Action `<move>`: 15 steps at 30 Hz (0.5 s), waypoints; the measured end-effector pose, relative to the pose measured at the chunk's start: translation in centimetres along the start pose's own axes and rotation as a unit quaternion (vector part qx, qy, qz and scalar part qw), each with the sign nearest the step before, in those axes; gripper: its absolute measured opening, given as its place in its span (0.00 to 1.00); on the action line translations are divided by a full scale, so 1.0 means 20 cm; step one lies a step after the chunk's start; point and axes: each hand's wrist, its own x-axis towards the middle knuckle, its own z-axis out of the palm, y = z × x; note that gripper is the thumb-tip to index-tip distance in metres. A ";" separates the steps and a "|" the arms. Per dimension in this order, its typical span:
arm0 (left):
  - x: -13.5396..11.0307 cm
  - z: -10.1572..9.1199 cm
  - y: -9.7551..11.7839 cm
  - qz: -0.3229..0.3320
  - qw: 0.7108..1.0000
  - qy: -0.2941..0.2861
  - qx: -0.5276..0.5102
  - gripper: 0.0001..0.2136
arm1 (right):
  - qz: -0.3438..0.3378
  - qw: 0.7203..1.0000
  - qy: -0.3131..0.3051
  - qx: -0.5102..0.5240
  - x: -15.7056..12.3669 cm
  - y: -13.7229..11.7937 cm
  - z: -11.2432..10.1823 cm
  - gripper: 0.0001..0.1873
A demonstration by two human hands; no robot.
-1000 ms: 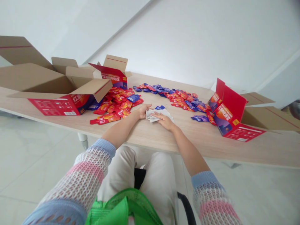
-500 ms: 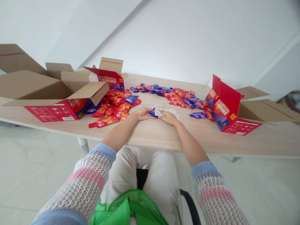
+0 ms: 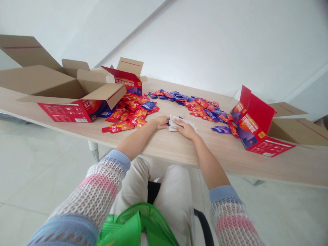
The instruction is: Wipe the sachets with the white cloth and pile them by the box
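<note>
My left hand [image 3: 162, 122] is closed on one end of a blue sachet [image 3: 168, 125], close above the tabletop. Most of that sachet is hidden under a white tissue [image 3: 172, 121]. My right hand [image 3: 186, 129] lies over the tissue with its fingers bent onto it, pressing it against the sachet. To the left of my left hand is a heap of larger red sachets [image 3: 138, 112], with a few blue ones among them. Smaller red and blue sachets [image 3: 202, 106] form a curved row beyond my hands and to the right.
A large open carton [image 3: 64, 112] stands at the left on the wooden table [image 3: 164, 147]. Behind it is a smaller red box [image 3: 125, 82], flaps up. At the right an open red box [image 3: 249, 128] lies on its side, a blue sachet [image 3: 220, 130] near it.
The tissue now covers more of the blue sachet, and my right hand has shifted slightly left over it. My left hand has closed more tightly. The whole view has tilted a little.
</note>
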 end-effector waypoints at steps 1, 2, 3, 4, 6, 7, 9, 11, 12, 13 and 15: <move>0.00 -0.01 0.00 0.000 1.000 -0.002 0.006 0.23 | 0.013 1.000 0.006 -0.007 0.01 0.01 0.00 0.28; 0.00 -0.01 0.00 0.002 1.000 -0.005 0.010 0.23 | 0.027 0.999 0.011 -0.015 0.01 0.02 -0.01 0.28; 0.00 -0.02 0.00 0.003 1.000 -0.009 0.013 0.23 | 0.040 0.999 0.015 -0.024 0.02 0.02 -0.01 0.29; 0.00 -0.02 0.00 0.006 1.000 -0.018 0.013 0.22 | 0.052 0.998 0.020 -0.036 0.02 0.03 -0.02 0.29; 0.00 -0.03 0.00 0.011 0.999 -0.034 0.012 0.22 | 0.081 0.994 0.023 -0.069 0.03 0.03 -0.03 0.31; 0.00 -0.03 0.00 0.014 0.999 -0.035 0.012 0.21 | 0.097 0.991 0.021 -0.088 0.03 0.03 -0.03 0.32; -0.01 -0.02 0.00 0.015 0.999 -0.028 0.008 0.20 | 0.126 0.984 0.012 -0.127 0.04 0.02 -0.03 0.34; -0.01 -0.01 0.00 0.013 1.000 -0.012 -0.001 0.20 | 0.146 0.977 0.002 -0.154 0.04 0.01 -0.02 0.35; -0.01 -0.01 0.00 0.011 1.000 -0.002 -0.007 0.20 | 0.150 0.976 -0.006 -0.159 0.04 0.00 -0.02 0.36; -0.01 -0.01 0.00 0.008 1.000 0.009 -0.013 0.20 | 0.147 0.976 -0.016 -0.158 0.03 -0.01 -0.02 0.37; -0.01 -0.01 0.00 0.001 0.999 0.017 -0.037 0.19 | 0.117 0.982 -0.046 -0.139 0.01 -0.05 -0.02 0.38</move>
